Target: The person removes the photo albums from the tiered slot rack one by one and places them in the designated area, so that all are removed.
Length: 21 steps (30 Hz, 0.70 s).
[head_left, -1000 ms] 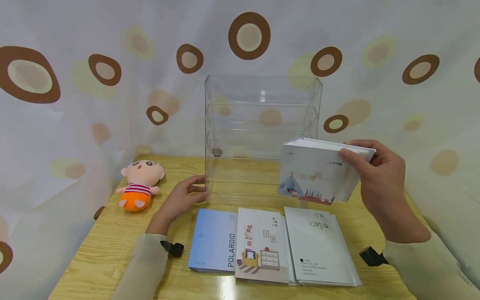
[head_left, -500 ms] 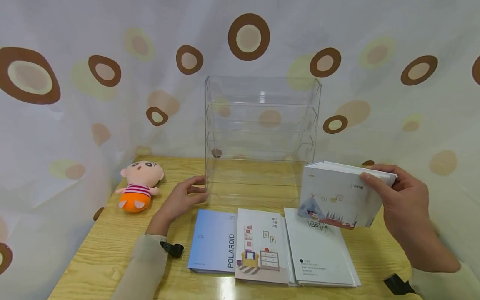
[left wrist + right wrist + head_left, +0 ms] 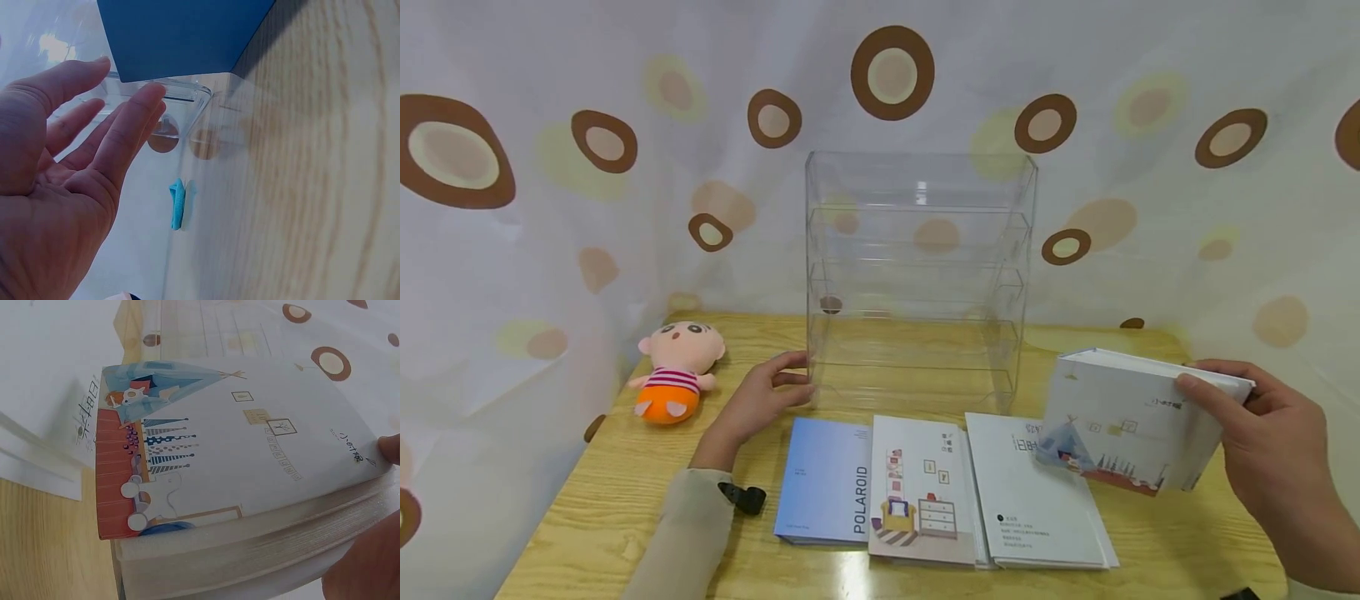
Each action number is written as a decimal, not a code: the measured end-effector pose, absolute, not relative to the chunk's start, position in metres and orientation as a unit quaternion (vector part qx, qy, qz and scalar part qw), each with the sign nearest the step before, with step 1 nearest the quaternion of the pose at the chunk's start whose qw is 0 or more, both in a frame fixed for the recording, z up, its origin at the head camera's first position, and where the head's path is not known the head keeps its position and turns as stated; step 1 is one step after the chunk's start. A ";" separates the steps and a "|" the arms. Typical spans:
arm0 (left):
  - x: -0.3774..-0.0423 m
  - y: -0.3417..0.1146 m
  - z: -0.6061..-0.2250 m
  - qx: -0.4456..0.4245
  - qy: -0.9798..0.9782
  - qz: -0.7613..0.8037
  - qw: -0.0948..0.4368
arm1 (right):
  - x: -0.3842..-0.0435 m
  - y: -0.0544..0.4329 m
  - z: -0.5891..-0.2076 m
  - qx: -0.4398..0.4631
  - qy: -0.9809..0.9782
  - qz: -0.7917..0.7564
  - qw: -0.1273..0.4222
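My right hand (image 3: pixel 1273 433) pinches a thick white photo album (image 3: pixel 1131 425) by its upper right corner, thumb on the front cover. A blue tent, pennants and a red floor decorate that cover, clear in the right wrist view on the album (image 3: pixel 206 444). It is held tilted above the table's right side, overlapping a lying white album (image 3: pixel 1045 500). At the left side of a clear acrylic tiered rack (image 3: pixel 917 342), my left hand (image 3: pixel 763 400) has its fingertips at the panel. In the left wrist view this hand (image 3: pixel 81 156) has loosely extended fingers, holding nothing.
In front of the rack lie a blue POLAROID album (image 3: pixel 827 483) and a white album with a furniture drawing (image 3: pixel 917 500). A plush doll (image 3: pixel 676 375) lies at the left on the wooden table (image 3: pixel 587 500). A small teal object (image 3: pixel 177 204) shows in the left wrist view.
My right hand has carried the tent-covered album right and down, away from the front of the rack. My left hand stays by the rack's left side.
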<state>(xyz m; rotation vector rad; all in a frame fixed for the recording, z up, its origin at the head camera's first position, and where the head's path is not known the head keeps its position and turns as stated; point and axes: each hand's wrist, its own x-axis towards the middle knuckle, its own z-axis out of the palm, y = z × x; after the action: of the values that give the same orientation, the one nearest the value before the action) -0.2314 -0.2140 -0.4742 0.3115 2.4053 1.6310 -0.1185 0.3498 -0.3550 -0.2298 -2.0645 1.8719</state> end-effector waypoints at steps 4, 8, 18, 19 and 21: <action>-0.232 -0.213 -0.473 0.111 0.813 0.561 0.112 | -0.108 0.361 -0.357 -0.085 -0.759 0.625 0.162; -0.230 -0.213 -0.472 0.114 0.806 0.569 0.116 | -0.100 0.372 -0.361 -0.068 -0.759 0.631 0.147; -0.229 -0.212 -0.472 0.114 0.813 0.560 0.113 | -0.085 0.401 -0.380 -0.005 -0.706 0.694 0.140; -0.228 -0.212 -0.472 0.115 0.813 0.560 0.113 | -0.083 0.405 -0.382 -0.004 -0.708 0.692 0.141; -0.228 -0.211 -0.472 0.117 0.814 0.558 0.112 | -0.079 0.414 -0.384 -0.005 -0.717 0.683 0.138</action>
<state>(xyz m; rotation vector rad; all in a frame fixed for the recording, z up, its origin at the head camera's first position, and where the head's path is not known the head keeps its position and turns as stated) -0.2284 -0.2115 -0.4716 0.3442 2.3885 1.6396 -0.0790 0.4136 -0.3845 -0.0149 -2.0755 1.9756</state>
